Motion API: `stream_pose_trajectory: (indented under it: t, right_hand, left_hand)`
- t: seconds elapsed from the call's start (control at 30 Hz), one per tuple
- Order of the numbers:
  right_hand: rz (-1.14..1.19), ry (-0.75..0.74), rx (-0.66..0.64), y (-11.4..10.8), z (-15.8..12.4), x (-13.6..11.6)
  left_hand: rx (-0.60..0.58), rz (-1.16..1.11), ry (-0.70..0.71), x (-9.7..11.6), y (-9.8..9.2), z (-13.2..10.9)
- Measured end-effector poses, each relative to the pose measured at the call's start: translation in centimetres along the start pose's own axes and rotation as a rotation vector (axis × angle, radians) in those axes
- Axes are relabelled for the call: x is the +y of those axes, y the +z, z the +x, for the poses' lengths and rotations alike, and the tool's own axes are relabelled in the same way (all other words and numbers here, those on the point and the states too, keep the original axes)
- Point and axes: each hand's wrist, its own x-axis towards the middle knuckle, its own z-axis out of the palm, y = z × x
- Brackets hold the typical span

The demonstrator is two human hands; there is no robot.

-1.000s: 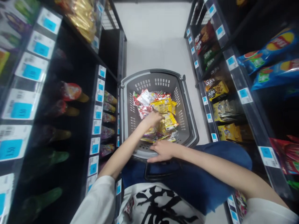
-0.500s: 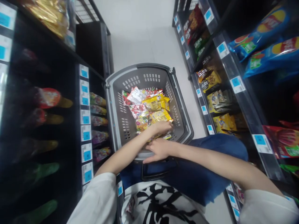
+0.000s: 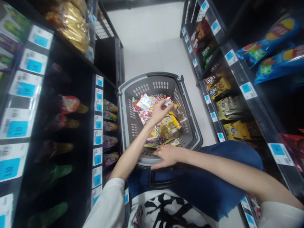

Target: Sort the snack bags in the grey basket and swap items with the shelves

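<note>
A grey plastic shopping basket (image 3: 125, 126) stands before me with several snack packets inside. My left hand (image 3: 159, 112) is over the packets in its middle, thumb and fingers apart, with no packet plainly in its grasp. Beside its fingertips a yellow and silver packet is blurred and partly covered. Below the hand lies a yellow packet (image 3: 172, 123); red and white packets (image 3: 145, 103) lie farther back. My right hand (image 3: 169, 154) rests at the basket's near rim, fingers spread toward the inside and thumb stretched along the rim.
Dark shelves with blue price labels (image 3: 97, 137) line both sides closely. Bagged snacks hang on the left, and blue chip bags (image 3: 276, 63) and yellow packets (image 3: 234, 130) fill the right. The pale floor (image 3: 152, 47) runs ahead between them. My bent knee (image 3: 244, 155) is at the basket's right.
My left hand has moved up and away from the near packets toward the basket's middle, and its fingers have spread. The right hand stays at the rim. The whole view has shifted slightly.
</note>
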Motion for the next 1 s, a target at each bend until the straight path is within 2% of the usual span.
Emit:
stream_pose_trajectory:
  t: [0.13, 0.2, 0.27, 0.43, 0.63, 0.7, 1.0]
  right_hand:
    - [-0.004, 0.000, 0.014, -0.1, -0.3, -0.2]
    - [-0.007, 0.006, 0.020, -0.1, -0.3, -0.3]
    - [-0.004, 0.013, 0.021, 0.1, -0.4, -0.3]
    - [0.001, 0.002, 0.025, 0.4, -0.3, -0.2]
    - [-0.007, 0.012, 0.014, 0.5, -0.4, -0.2]
    - [-0.003, 0.012, 0.012, 0.6, -0.4, -0.1]
    - [0.006, 0.013, 0.002, 0.7, -0.4, -0.2]
  left_hand:
    - [0.330, -0.287, -0.071, 0.6, -1.5, 0.5]
    - [0.426, -0.409, -0.107, 1.1, -2.0, 0.3]
    - [0.471, -0.503, -0.141, 1.6, -2.2, 0.0]
    - [0.452, -0.646, -0.208, 2.9, -1.1, -0.9]
    - [0.280, -0.764, -0.249, 3.8, 1.1, -2.7]
    - [0.255, -0.768, -0.242, 3.8, 1.7, -3.2]
    - [0.372, -0.646, -0.189, 3.1, 2.9, -3.8]
